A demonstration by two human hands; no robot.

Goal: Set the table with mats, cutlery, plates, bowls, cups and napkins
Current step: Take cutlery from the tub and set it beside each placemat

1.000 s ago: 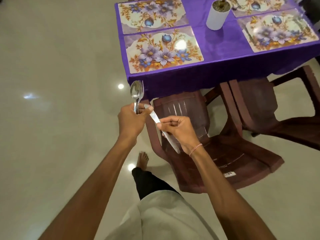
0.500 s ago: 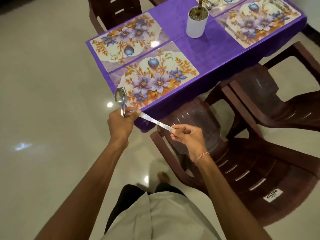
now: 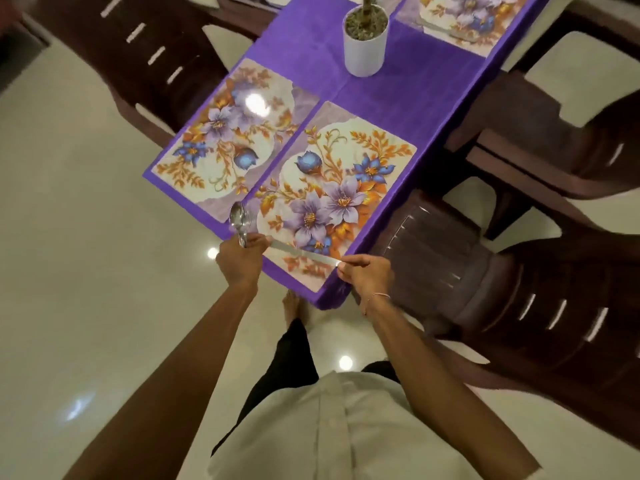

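done: mats (image 3: 329,188) laid | left hand (image 3: 239,263) grasps spoon (image 3: 238,218); right hand (image 3: 362,277) pinches knife (image 3: 304,252) at 6 o'clock | pending: cutlery placement onward

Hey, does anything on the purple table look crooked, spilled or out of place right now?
Nothing stands out. The near mat and far mat lie flat side by side, the white plant pot stands upright, and nothing is spilled. The left hand holds a spoon; the right hand pinches the knife.

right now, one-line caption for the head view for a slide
Left hand grips a cutlery bundle while right hand pinches a knife over the near floral mat.
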